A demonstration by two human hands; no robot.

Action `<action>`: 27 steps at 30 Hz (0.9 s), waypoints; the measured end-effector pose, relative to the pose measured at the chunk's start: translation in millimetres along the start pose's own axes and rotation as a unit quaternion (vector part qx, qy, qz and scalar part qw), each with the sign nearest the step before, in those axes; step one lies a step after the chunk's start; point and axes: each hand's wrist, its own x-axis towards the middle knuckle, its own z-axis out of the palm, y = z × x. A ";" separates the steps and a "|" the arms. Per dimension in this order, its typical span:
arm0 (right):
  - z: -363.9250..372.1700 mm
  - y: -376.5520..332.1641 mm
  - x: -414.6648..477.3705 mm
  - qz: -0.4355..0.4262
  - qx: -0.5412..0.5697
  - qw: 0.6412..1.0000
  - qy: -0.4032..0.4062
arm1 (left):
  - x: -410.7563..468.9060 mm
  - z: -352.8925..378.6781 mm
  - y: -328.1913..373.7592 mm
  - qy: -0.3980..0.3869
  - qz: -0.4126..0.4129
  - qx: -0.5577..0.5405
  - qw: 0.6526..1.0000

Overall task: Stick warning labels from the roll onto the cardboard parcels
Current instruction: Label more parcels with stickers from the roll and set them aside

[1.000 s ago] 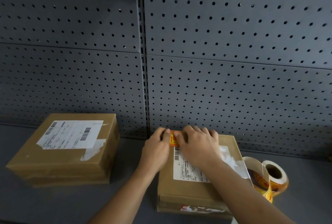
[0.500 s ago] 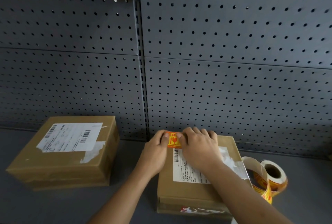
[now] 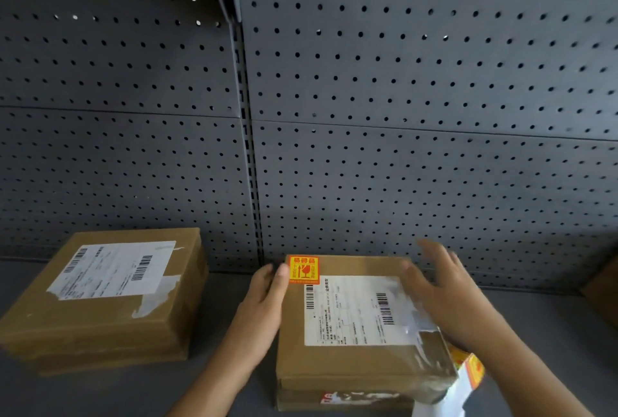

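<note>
Both my hands have come off the warning label (image 3: 303, 270) since half a sec ago; it now sits stuck flat on the near parcel (image 3: 347, 359), at its far-left top corner, just above the white shipping slip (image 3: 354, 309).

L hand (image 3: 264, 299) rests against the parcel's left side, fingers together, thumb tip touching the top edge right beside the label. Not pinching anything.

R hand (image 3: 444, 293) hovers over the parcel's far-right corner, fingers spread loose, motion-blurred, holding nothing. Can't tell if the palm touches the box.

Label roll: only a yellow-orange bit w/ white backing strip (image 3: 468, 370) shows, poking out at the parcel's near-right corner, under my R forearm.

Second parcel (image 3: 100, 326) sits well left of the near parcel, own slip on top, no warning label seen on it. Grey pegboard wall (image 3: 401, 115) stands behind the near parcel; both boxes on a grey shelf (image 3: 227, 286).
</note>
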 end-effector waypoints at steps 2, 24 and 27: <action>-4.9 23.6 -14.3 0.042 0.000 0.998 -0.041 | -9.2 -4.3 -9.2 -0.041 -0.044 0.018 0.998; 4.1 33.8 -80.4 -0.029 0.296 0.952 -0.076 | -51.4 -12.0 -19.0 -0.038 0.197 0.039 0.979; 14.5 43.1 -83.5 -0.043 0.271 0.958 -0.085 | -47.6 -5.5 -44.3 -0.023 0.184 0.074 0.980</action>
